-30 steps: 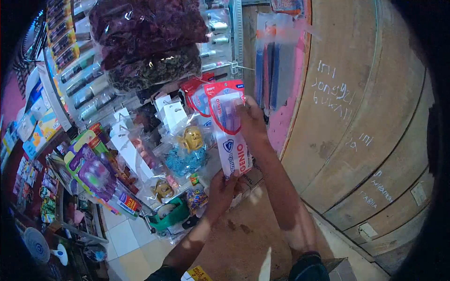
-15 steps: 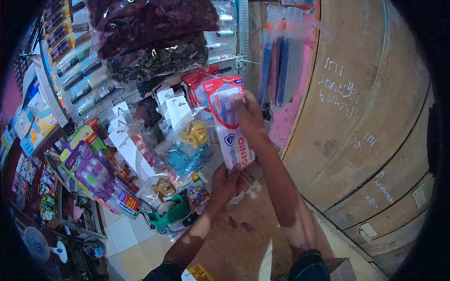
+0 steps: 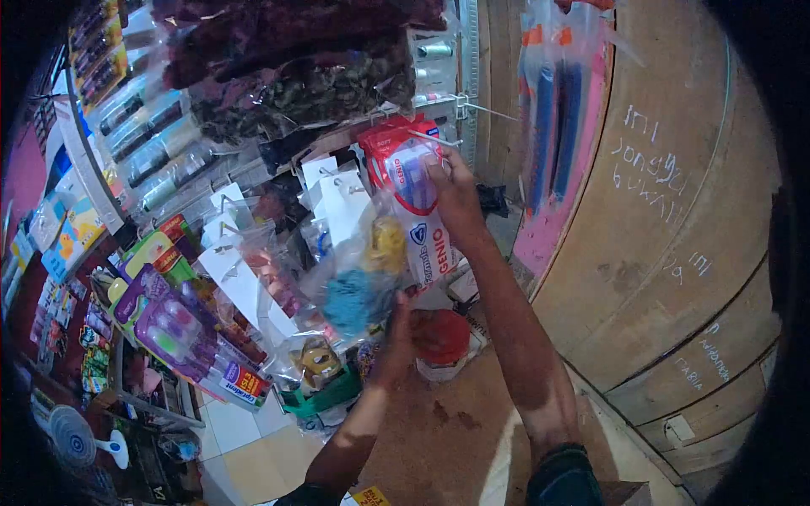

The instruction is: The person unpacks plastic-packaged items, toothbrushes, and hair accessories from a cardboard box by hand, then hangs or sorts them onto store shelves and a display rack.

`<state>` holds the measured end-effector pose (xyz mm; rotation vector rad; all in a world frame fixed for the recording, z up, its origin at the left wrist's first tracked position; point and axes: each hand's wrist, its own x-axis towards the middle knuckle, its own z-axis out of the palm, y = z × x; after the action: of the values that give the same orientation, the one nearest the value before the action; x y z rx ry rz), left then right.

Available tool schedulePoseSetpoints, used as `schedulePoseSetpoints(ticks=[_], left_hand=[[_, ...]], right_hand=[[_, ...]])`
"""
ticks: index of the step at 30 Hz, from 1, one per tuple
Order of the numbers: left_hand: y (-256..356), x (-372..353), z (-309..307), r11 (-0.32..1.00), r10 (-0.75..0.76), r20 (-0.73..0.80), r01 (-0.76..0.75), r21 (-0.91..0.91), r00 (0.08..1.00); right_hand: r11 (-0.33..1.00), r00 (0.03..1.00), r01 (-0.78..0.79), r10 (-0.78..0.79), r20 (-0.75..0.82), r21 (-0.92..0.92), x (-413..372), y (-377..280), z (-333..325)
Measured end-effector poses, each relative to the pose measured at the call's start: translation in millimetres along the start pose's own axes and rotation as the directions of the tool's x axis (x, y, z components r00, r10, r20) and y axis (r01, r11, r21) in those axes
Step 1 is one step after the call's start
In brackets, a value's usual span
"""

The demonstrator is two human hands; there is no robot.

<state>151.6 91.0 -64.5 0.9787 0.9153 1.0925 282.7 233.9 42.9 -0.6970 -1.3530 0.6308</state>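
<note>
A red and white Genio toothbrush pack (image 3: 426, 244) hangs at the end of a metal hook, in front of more red packs (image 3: 395, 135). My right hand (image 3: 458, 198) is closed on its upper right edge, thumb over the clear window. My left hand (image 3: 403, 329), smeared by motion, is below the pack's lower left corner, beside a clear bag with a blue item (image 3: 350, 299) and a yellow clip (image 3: 386, 244). Part of that bag overlaps the pack's left edge. Behind the left hand stands a jar with a red lid (image 3: 447, 333).
Purple toothbrush packs (image 3: 173, 320) and white hang cards (image 3: 346, 211) fill the rack on the left. Dark bagged goods (image 3: 295, 59) hang above. A wooden wall with chalk writing (image 3: 650, 169) bounds the right, beside long blue items in plastic (image 3: 553, 126).
My left hand has come away from the pack's bottom edge. The bag with the blue item has shifted against the pack, and the red-lidded jar has come into sight. The view has shifted slightly.
</note>
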Motion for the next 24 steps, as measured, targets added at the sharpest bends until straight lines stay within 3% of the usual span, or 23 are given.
schedulePoseSetpoints(ticks=[8, 15, 18, 20, 21, 24], left_hand=[[-14, 3, -10, 0.984, 0.080, 0.105, -0.062, -0.169, 0.991], [-15, 6, 5, 0.984, 0.140, 0.127, -0.124, -0.127, 0.982], [-15, -2, 5, 0.990, 0.099, 0.121, -0.086, -0.113, 0.988], [-12, -12, 11, 0.994, 0.070, 0.088, -0.062, -0.091, 0.994], [-24, -11, 6, 0.989, 0.125, 0.077, -0.118, -0.091, 0.989], [-54, -14, -5, 0.961, 0.275, 0.035, -0.274, -0.050, 0.961]], right_hand=[[0.992, 0.994, 0.094, -0.088, -0.071, 0.089, 3, 11, 15], [0.991, 0.986, 0.089, -0.073, -0.152, 0.101, 0, 26, 26], [0.998, 0.993, 0.059, -0.059, -0.098, -0.010, -6, 25, 17], [0.972, 0.983, 0.077, -0.111, -0.147, -0.224, -25, 21, 7], [0.940, 0.976, 0.082, -0.143, -0.166, -0.330, -38, 18, 1], [0.931, 0.998, -0.037, 0.016, -0.060, -0.363, -70, 12, -25]])
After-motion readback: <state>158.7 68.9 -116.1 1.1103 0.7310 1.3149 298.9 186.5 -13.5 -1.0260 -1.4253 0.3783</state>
